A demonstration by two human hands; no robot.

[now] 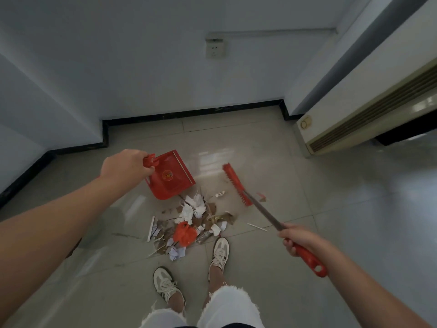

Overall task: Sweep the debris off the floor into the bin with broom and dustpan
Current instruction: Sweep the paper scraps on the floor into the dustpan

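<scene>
Two hands were busy: left hand clenched the dustpan at eleven o'clock of the debris; right hand clasped the broom, best swept panward with short strokes.

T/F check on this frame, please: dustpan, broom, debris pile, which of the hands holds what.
1. The left hand holds the red dustpan by its handle. True.
2. The debris pile is already inside the dustpan. False: it lies on the floor tiles in front of the shoes, and the pan looks empty.
3. The right hand grips the broom by its handle. True.
4. The broom head is blue. False: its bristles are red.
5. A bin stands beside the pile. False: no bin is in view.
</scene>
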